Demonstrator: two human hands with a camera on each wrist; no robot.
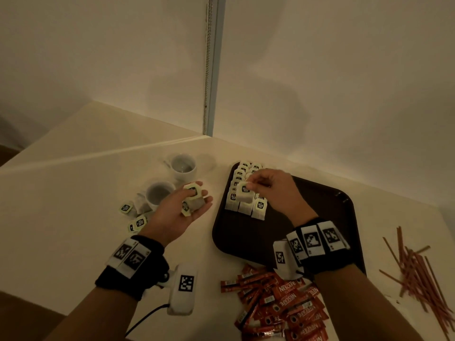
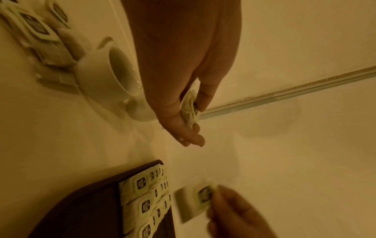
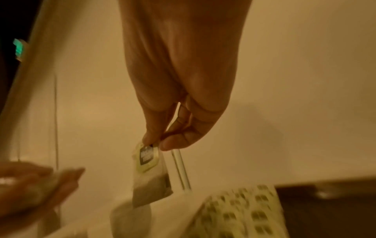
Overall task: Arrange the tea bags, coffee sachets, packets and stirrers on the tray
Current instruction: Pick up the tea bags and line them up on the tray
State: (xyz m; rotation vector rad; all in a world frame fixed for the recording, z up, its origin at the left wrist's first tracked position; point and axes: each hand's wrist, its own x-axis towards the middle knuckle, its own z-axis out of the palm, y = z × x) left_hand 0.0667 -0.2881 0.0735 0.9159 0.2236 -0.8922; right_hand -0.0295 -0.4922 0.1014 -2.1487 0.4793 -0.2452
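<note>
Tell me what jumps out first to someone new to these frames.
The dark tray with neat rows of tea bags at its far left corner, where the right hand pinches one more tea bag above them. The left hand cups spare bags beside two white cups. Red coffee sachets and stirrers lie off the tray, nearest the person.

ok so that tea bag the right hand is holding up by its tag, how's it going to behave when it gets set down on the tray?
Probably light: the right hand lifts the tea bag by a fingertip pinch on its tag. Likely floppy, since its body hangs slack below the pinch. It should lie flat on the tray, as the overlapping rows of tea bags there do.
</note>
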